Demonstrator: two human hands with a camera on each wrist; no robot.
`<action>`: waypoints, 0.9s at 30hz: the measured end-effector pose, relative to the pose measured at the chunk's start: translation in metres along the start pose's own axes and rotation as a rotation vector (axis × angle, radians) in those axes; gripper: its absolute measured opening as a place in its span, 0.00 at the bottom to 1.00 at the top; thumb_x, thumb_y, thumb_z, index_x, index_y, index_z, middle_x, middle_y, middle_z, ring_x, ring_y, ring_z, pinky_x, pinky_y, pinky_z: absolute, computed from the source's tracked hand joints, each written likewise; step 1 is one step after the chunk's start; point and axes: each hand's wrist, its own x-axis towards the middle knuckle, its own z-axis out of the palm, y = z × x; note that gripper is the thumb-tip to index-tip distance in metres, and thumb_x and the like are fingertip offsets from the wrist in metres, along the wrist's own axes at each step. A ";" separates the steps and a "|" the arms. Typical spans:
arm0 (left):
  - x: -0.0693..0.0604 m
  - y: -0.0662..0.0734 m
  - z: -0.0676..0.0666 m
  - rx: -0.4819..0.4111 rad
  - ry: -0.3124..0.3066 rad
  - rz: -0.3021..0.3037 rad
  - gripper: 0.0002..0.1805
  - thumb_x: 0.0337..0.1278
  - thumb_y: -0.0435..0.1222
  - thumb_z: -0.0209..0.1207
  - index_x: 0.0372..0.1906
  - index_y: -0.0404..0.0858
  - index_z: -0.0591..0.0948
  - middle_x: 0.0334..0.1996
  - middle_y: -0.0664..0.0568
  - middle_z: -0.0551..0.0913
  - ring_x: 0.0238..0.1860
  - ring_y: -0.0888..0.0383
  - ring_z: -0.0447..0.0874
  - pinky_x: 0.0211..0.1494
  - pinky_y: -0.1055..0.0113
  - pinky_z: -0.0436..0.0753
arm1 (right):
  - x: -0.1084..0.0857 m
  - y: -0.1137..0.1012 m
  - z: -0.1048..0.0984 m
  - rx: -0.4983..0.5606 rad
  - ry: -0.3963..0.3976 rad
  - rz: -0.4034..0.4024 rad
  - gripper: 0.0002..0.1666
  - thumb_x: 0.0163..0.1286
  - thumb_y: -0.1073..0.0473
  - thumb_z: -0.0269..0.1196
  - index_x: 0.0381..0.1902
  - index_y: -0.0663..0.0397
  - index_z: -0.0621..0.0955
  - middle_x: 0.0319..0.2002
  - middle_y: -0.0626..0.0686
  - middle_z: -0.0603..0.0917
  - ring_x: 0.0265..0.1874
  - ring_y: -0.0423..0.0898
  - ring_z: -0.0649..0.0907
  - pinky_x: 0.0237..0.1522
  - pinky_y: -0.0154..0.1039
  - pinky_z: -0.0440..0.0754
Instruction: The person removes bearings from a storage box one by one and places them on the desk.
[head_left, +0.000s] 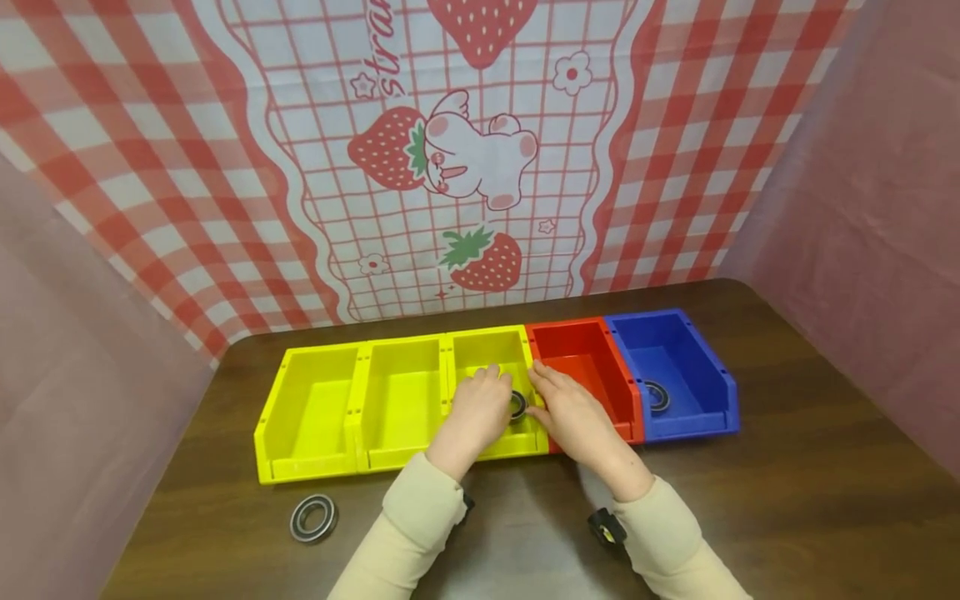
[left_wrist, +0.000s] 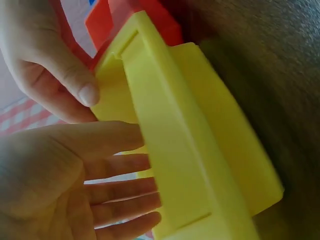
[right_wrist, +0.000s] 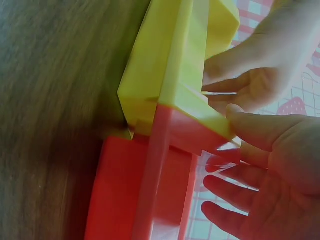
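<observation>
A metal ring bearing lies inside the rightmost yellow bin, partly hidden by my left hand. That hand reaches over the bin's front lip, its fingers extended and slightly bent in the left wrist view. My right hand is at the wall between the yellow bin and the red bin. Its thumb is on the yellow side, close to the bearing, and its other fingers are over the red side. In the right wrist view the right fingers look loose and spread. Neither hand visibly grips the bearing.
Two more yellow bins adjoin on the left. At the right end, a blue bin contains another bearing. A third bearing lies on the wooden table at front left. A strawberry-patterned cloth hangs behind.
</observation>
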 end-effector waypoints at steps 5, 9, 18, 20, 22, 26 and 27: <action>0.003 -0.002 0.007 -0.022 -0.038 -0.005 0.21 0.48 0.44 0.64 0.46 0.36 0.78 0.39 0.46 0.78 0.37 0.54 0.77 0.35 0.65 0.79 | 0.000 -0.002 0.000 0.002 0.002 0.001 0.34 0.55 0.57 0.67 0.58 0.64 0.72 0.59 0.60 0.72 0.58 0.55 0.73 0.57 0.49 0.69; 0.007 -0.002 0.010 -0.058 -0.045 0.000 0.22 0.48 0.45 0.63 0.46 0.35 0.77 0.39 0.46 0.78 0.36 0.53 0.77 0.35 0.64 0.79 | 0.001 -0.003 -0.002 -0.009 0.008 0.005 0.34 0.55 0.57 0.67 0.58 0.63 0.72 0.60 0.60 0.72 0.57 0.55 0.73 0.56 0.49 0.70; 0.012 0.000 0.024 -0.114 -0.097 -0.027 0.23 0.51 0.42 0.61 0.50 0.34 0.76 0.42 0.44 0.77 0.39 0.52 0.77 0.36 0.62 0.80 | 0.000 -0.002 0.001 -0.020 0.017 -0.006 0.33 0.54 0.57 0.67 0.57 0.65 0.72 0.59 0.61 0.72 0.56 0.56 0.74 0.56 0.49 0.70; 0.012 0.001 0.026 -0.122 -0.093 -0.032 0.22 0.51 0.42 0.61 0.49 0.34 0.76 0.42 0.44 0.77 0.39 0.51 0.77 0.35 0.61 0.80 | 0.000 -0.002 0.001 -0.019 0.018 -0.009 0.33 0.54 0.57 0.67 0.57 0.65 0.72 0.59 0.61 0.72 0.56 0.56 0.74 0.57 0.49 0.70; 0.013 0.001 0.027 -0.127 -0.087 -0.037 0.21 0.51 0.41 0.61 0.48 0.34 0.76 0.42 0.44 0.77 0.39 0.51 0.77 0.35 0.61 0.80 | 0.000 -0.002 0.001 -0.017 0.019 -0.008 0.34 0.54 0.57 0.67 0.57 0.65 0.72 0.59 0.61 0.72 0.56 0.56 0.74 0.57 0.50 0.70; 0.014 0.002 0.030 -0.139 -0.080 -0.040 0.19 0.51 0.41 0.61 0.47 0.35 0.77 0.41 0.44 0.77 0.38 0.51 0.77 0.34 0.60 0.80 | -0.001 -0.002 0.002 -0.020 0.028 -0.010 0.33 0.54 0.57 0.67 0.57 0.66 0.73 0.58 0.61 0.73 0.56 0.56 0.74 0.57 0.50 0.69; 0.014 0.002 0.030 -0.144 -0.079 -0.042 0.19 0.51 0.40 0.61 0.46 0.35 0.76 0.41 0.44 0.77 0.38 0.51 0.77 0.34 0.61 0.80 | -0.001 -0.002 0.002 -0.021 0.032 -0.013 0.33 0.54 0.58 0.67 0.56 0.66 0.73 0.58 0.61 0.73 0.56 0.57 0.74 0.57 0.50 0.69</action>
